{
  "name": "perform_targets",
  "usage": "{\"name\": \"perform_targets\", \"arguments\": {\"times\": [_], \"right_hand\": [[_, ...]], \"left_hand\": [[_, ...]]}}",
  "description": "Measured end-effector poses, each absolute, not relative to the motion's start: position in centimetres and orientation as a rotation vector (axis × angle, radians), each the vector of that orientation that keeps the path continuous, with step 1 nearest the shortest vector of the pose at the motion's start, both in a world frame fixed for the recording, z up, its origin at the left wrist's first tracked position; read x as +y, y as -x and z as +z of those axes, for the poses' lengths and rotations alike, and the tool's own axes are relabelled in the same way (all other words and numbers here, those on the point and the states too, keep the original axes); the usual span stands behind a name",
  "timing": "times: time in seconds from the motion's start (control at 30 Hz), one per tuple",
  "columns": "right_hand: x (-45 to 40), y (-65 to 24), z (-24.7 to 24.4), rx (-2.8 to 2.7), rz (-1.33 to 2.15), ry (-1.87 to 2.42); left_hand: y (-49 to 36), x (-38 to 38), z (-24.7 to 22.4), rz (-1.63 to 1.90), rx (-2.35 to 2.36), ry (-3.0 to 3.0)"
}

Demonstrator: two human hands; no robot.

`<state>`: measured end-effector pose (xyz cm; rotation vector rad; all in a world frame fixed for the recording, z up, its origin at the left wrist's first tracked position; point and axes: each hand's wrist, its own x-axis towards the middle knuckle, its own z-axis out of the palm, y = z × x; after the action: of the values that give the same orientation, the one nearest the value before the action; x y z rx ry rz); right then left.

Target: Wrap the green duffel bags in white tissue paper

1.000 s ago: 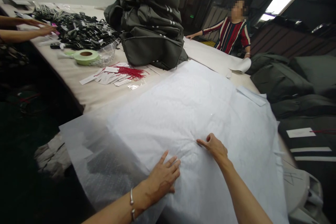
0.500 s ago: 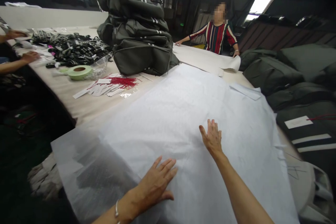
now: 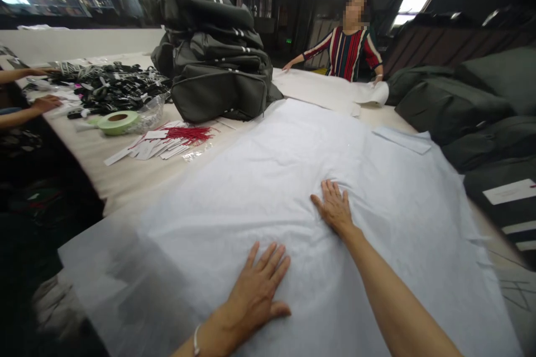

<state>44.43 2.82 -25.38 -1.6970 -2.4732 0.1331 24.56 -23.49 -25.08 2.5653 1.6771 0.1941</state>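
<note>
A wide sheet of thin white tissue paper (image 3: 234, 195) covers the near part of the table and hangs over its left edge, where it looks see-through. My left hand (image 3: 262, 284) lies palm down on it with fingers spread, a bracelet at the wrist. Farther forward and to the right, my right hand (image 3: 333, 206) also rests flat on the paper, fingers apart. Small creases run in the paper around both hands. A folded flap (image 3: 404, 139) shows at the sheet's far right. Neither hand grips anything.
Dark bags (image 3: 218, 92) are stacked at the back. Left of them lie black straps (image 3: 113, 89), a green tape roll (image 3: 119, 121) and white tags with red strings (image 3: 159, 144). More bags (image 3: 452, 100) line the right. A co-worker (image 3: 349, 50) holds white sheeting opposite; another person's hands (image 3: 46, 103) show at left.
Both my hands now press flat on the paper; the left fingers have spread wider and more creases show around the right hand. The view has shifted slightly.
</note>
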Motion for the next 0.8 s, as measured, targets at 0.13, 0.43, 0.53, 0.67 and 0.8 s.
{"name": "perform_targets", "arguments": {"times": [0.13,0.43,0.53,0.67,0.8], "right_hand": [[1.4,-46.1,-23.5,-2.417,0.241,1.664],[-7.5,-47.9,-25.6,-2.677,0.082,1.413],[-5.5,-47.5,-26.6,-2.661,0.094,1.417],[-3.2,-47.8,-26.1,-2.644,0.165,1.457],[-6.0,-48.2,-24.2,-2.535,0.208,1.541]], "left_hand": [[-24.7,-22.5,-24.0,0.161,1.667,-2.549],[-24.7,-22.2,-24.1,0.077,1.674,-2.626],[-24.8,-21.0,-24.3,0.078,1.678,-2.621],[-25.0,-19.6,-24.6,0.114,1.680,-2.610],[-25.1,-19.1,-24.6,0.140,1.663,-2.610]]}}
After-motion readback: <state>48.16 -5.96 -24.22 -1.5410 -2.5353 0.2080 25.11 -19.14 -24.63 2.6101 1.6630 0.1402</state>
